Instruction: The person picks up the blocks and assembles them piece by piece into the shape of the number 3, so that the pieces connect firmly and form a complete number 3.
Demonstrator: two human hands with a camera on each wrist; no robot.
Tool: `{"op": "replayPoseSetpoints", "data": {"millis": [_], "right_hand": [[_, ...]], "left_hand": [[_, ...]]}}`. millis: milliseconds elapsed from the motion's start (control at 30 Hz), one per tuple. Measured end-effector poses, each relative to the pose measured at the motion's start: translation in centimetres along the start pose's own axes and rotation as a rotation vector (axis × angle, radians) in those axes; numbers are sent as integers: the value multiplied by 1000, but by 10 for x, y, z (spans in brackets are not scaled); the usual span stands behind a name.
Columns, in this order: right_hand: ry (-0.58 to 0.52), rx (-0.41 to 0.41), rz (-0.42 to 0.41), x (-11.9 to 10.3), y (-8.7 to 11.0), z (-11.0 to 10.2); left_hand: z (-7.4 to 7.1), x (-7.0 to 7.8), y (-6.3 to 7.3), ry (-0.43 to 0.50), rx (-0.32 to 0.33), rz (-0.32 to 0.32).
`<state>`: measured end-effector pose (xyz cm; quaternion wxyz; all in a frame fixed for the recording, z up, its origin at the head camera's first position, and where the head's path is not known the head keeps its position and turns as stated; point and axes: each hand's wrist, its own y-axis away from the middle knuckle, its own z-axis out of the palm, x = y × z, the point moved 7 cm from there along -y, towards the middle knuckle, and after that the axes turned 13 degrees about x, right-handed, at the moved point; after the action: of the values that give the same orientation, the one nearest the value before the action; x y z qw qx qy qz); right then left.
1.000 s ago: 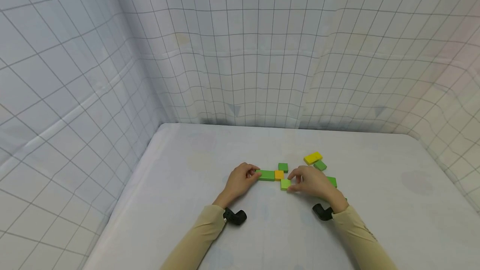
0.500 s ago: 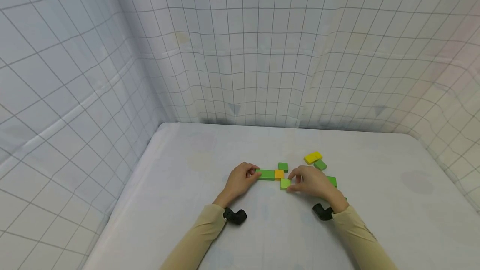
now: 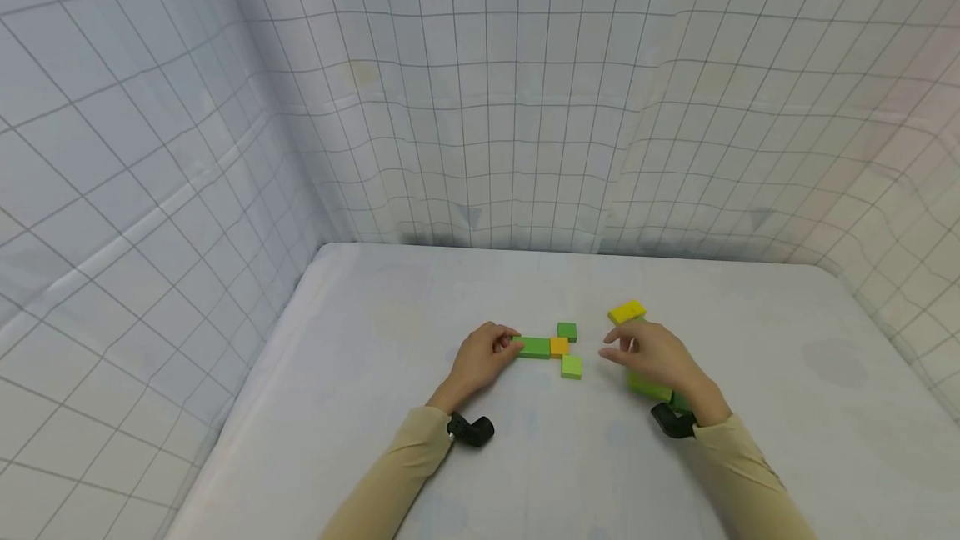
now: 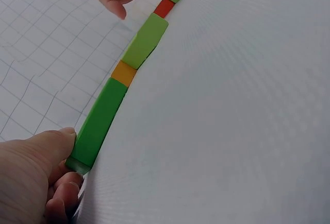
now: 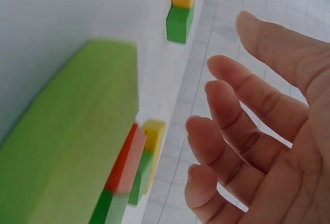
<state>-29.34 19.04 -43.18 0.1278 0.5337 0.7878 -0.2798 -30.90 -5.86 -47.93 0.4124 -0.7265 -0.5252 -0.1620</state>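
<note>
My left hand (image 3: 480, 361) pinches the left end of a long green block (image 3: 534, 347) between thumb and fingers; the left wrist view shows the thumb (image 4: 56, 144) on its side. Against that block's right end lies a small orange block (image 3: 558, 347). A light green block (image 3: 572, 367) sits at the orange one's lower right corner, and a small green block (image 3: 567, 332) lies just behind. My right hand (image 3: 656, 352) hovers to the right of these, holding nothing. In the right wrist view its fingers (image 5: 247, 136) are loosely bent, apart from the thumb.
Beneath and around the right hand are loose blocks: a yellow one (image 3: 627, 312) behind, a light green one (image 3: 651, 387) and a dark green one (image 3: 681, 402) nearer. The right wrist view also shows a red block (image 5: 126, 162). Grid-patterned curtains stand behind the white table (image 3: 420, 290).
My right hand has let go of the light green block and moved right, over the loose blocks. The left hand stays on the long green block.
</note>
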Motion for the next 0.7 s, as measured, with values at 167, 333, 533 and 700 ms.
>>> {"op": "replayPoseSetpoints", "data": {"millis": [167, 333, 533, 700], "right_hand": [[-1, -40, 43, 15, 11, -7], [16, -72, 71, 27, 23, -10], [22, -93, 84, 33, 31, -9], [42, -102, 87, 37, 37, -10]], "left_hand": [[0, 0, -1, -2, 1, 5], [1, -2, -1, -5, 1, 3], [1, -1, -1, -7, 3, 6], [1, -1, -1, -11, 0, 6]]}}
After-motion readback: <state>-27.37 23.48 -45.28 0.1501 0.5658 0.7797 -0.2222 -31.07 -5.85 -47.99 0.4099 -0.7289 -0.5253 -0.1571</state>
